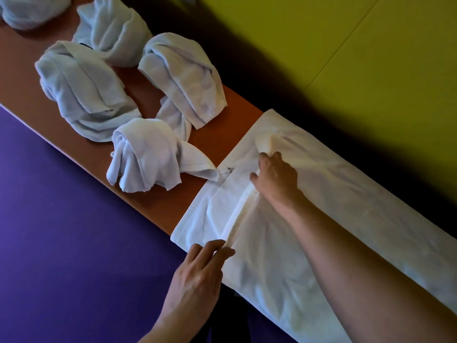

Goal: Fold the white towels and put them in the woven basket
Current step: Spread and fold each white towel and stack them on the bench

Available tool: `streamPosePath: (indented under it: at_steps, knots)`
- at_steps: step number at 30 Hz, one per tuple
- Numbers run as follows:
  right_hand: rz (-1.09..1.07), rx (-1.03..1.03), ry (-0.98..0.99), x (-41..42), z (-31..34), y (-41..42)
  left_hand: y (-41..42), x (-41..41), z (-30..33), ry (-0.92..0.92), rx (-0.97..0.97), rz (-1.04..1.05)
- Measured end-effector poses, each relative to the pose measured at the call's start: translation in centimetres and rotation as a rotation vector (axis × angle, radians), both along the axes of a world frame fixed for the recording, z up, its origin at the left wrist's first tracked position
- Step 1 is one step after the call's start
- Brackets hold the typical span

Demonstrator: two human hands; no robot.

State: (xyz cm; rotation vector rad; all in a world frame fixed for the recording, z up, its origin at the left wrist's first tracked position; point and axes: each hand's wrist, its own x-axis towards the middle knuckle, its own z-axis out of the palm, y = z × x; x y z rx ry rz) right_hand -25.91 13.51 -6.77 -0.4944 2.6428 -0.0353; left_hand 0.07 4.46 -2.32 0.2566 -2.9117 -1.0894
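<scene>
White towel [333,194] | right hand [277,179] pinches fold | left hand [197,276] seemingly flat at edge

Dim, heavy corner vignetting, soft focus

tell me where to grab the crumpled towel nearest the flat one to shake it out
Take the crumpled towel by the loose pointed flap on its right, which lies flat on the bench and reaches towards the spread towel. Come from that side: the rest is a twisted bundle with no clear edge.
</scene>
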Motion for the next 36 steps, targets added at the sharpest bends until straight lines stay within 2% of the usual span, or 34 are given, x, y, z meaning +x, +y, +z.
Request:
streamPosePath:
  at_steps: [4,7,11,13,18,27,36]
  knots:
    - [-0.218,-0.197,0.090,-0.6,0.5,2.3,1.5,-0.5,1.3,0.030,0.053,-0.052]
    - [-0.369,-0.345,0.179,-0.8,2.3,4.6,3.3,-0.8,3.1,0.016,0.111,-0.169]
    - [-0.724,-0.461,0.184,-1.7,4.8,9.8,6.7,-1.2,5.1,-0.006,0.160,-0.303]
    - [-0.835,-0.497,0.181,-1.9,5.5,13.8,8.7,-1.2,5.7,0.000,0.193,-0.339]
    - [-0.921,-0.621,0.134,0.6,7.1,23.7,14.1,-0.3,5.4,0.041,0.173,-0.507]
    - [-1.283,-0.820,0.096,6.1,6.4,38.4,25.1,2.4,4.8,-0.104,0.263,-0.701]
    - [-1.271,-0.862,0.050,8.3,5.1,50.0,36.7,4.8,3.8,-0.189,0.230,-0.687]
